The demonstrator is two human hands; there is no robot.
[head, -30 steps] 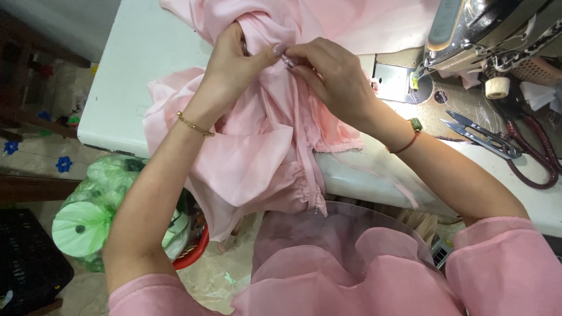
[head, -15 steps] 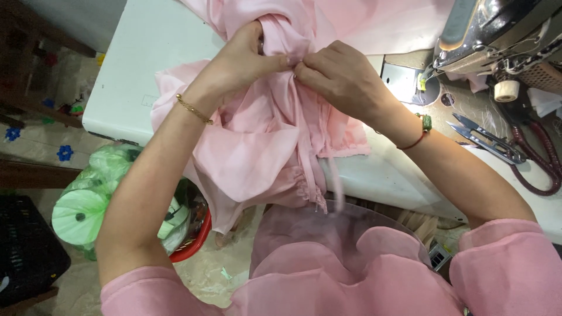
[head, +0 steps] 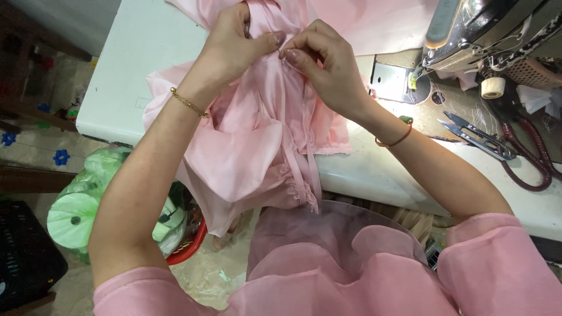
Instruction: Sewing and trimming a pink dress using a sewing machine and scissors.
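Both hands meet at the top centre of the head view. Left hand (head: 234,47): fingers curled, thumb pressed against the fold of the pink satin garment (head: 257,146), pinching it at the seam. Right hand (head: 325,64): thumb and forefinger pinched on the same seam, fingertips touching those of the left hand. The garment lies bunched on the white sewing table (head: 134,70), with its lower part and a ruffled edge hanging over the table's front edge toward the lap.

Surroundings: sewing machine head (head: 480,29) at upper right, its metal plate (head: 392,82) just beside the right hand. Thread snips (head: 477,134) lie on the table right of the right forearm, near a dark red cord (head: 527,164). A small spool (head: 493,88) stands by the machine. Gold bracelet (head: 188,103) on the left wrist; red band (head: 395,140) on the right wrist. Below the table's left edge: green thread cones in a plastic bag (head: 76,216), beside a red basket (head: 190,248). Black crate (head: 23,257) at lower left.

Obstruction: the hands cover the pinched point of the seam; the fabric hides the table centre.

Change against half a second ago: the hands have closed fingertip to fingertip, the right hand's fingers now lifted and pinching rather than lying flat over the cloth. The garment sits in roughly the same place.
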